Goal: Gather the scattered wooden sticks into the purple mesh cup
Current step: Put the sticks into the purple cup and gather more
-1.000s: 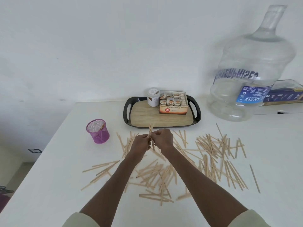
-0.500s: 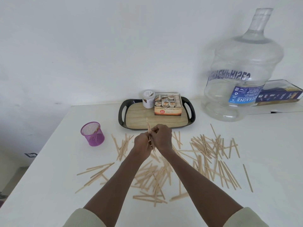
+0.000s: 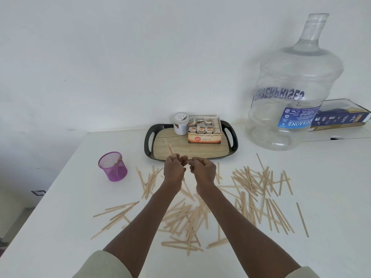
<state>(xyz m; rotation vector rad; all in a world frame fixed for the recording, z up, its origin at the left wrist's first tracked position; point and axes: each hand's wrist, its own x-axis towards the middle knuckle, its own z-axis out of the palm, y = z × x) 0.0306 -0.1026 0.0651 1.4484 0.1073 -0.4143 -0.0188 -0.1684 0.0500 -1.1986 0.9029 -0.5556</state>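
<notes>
Several wooden sticks [image 3: 253,183] lie scattered over the white table [image 3: 331,187], in heaps at the centre, right and left. The purple mesh cup [image 3: 113,167] stands at the left with a stick or two inside. My left hand [image 3: 173,169] is closed around a small bundle of sticks [image 3: 169,147] that points up and away. My right hand [image 3: 203,170] hovers just to its right, fingers curled, and holds nothing that I can see. Both hands hang above the table, right of the cup.
A black tray [image 3: 230,145] with a wooden floor sits behind the hands and carries a white jar [image 3: 180,123] and a tea box [image 3: 204,131]. A big clear water bottle [image 3: 291,93] stands at the right. A flat box [image 3: 341,115] lies behind it.
My hands were pressed together around the bundle. They have come apart: the left keeps the sticks, the right has let go and shifted right.
</notes>
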